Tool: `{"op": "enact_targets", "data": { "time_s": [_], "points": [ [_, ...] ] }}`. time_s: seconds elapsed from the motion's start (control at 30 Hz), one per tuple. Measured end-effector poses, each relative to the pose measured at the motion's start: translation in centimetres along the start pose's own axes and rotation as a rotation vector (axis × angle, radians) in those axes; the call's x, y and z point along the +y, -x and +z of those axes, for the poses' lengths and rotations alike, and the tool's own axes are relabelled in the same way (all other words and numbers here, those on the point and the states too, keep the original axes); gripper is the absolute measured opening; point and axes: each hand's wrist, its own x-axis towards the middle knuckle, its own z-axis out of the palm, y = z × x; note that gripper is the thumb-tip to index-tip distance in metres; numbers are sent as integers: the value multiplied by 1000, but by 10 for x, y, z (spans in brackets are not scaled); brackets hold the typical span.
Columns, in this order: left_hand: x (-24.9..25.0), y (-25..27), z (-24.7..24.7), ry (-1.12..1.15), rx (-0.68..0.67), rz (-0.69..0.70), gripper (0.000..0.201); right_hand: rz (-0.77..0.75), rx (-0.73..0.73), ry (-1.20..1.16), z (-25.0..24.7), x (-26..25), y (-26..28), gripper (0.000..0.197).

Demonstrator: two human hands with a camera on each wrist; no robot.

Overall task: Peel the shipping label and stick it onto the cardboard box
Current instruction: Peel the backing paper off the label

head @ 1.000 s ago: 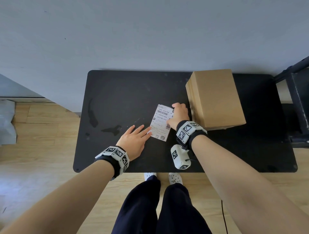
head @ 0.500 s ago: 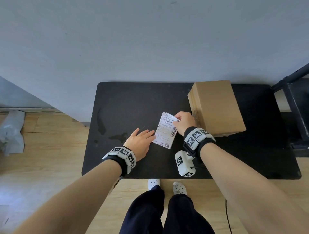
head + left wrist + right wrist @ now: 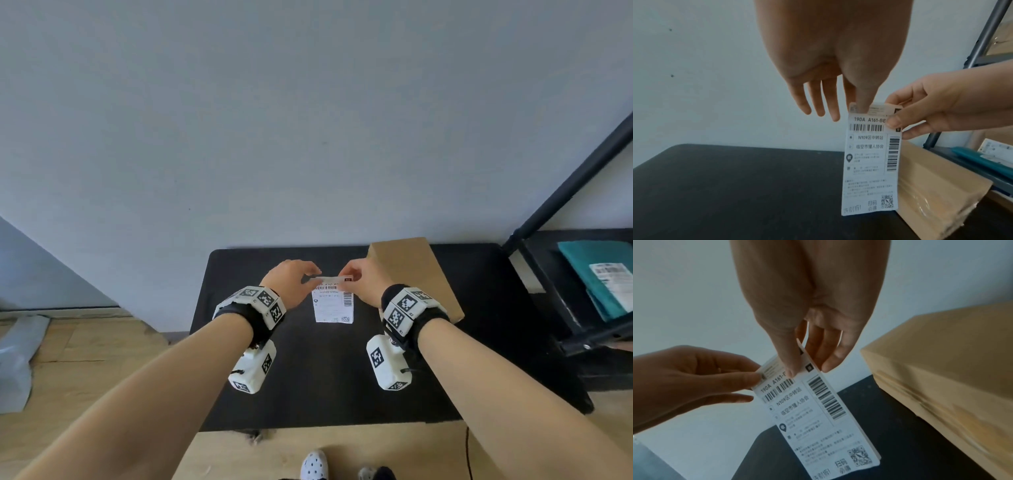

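Observation:
A white shipping label [image 3: 332,305] with barcodes hangs upright above the black table [image 3: 308,394], its printed side toward me. My left hand [image 3: 312,279] pinches its top left corner, thumb on the front [image 3: 861,104], the other fingers straight behind. My right hand [image 3: 346,278] pinches the top right corner [image 3: 792,365] between thumb and fingers. The label [image 3: 869,162] is seen close in both wrist views [image 3: 818,418]. The brown cardboard box [image 3: 411,270] stands on the table just right of the label, behind my right hand; its taped side [image 3: 931,186] faces the label.
A black metal shelf [image 3: 561,308] stands right of the table and holds a teal packet [image 3: 603,274] with its own label. A grey wall rises behind the table. A grey plastic bag [image 3: 13,359] lies on the wooden floor at the left.
The label has risen off the table and now hangs upright. My left hand left the tabletop and took the label's top left corner. The head view has tilted up.

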Motion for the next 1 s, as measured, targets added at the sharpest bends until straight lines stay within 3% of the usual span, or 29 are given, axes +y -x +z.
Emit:
{"op": "enact_targets", "data": {
  "time_s": [0.17,0.37,0.5,0.63,1.0],
  "points": [
    [17,-1,-15,27,32,-15,23,-10,58,7,-15,-9,3,8],
    [22,-5,-21,156,147,-126,24,-1,164,-143,-19,-16,4,52],
    [24,-5,-24,294,194,-172,25,-64,91,-164,-19,-23,4,32],
    [23,-5,-23,463,195,-202,29,-88,42,-219,-13,-32,6,33],
    [21,-14,-15,773,158,-279,31,-73,77,-295,-2,-39,8,29]
  ]
}}
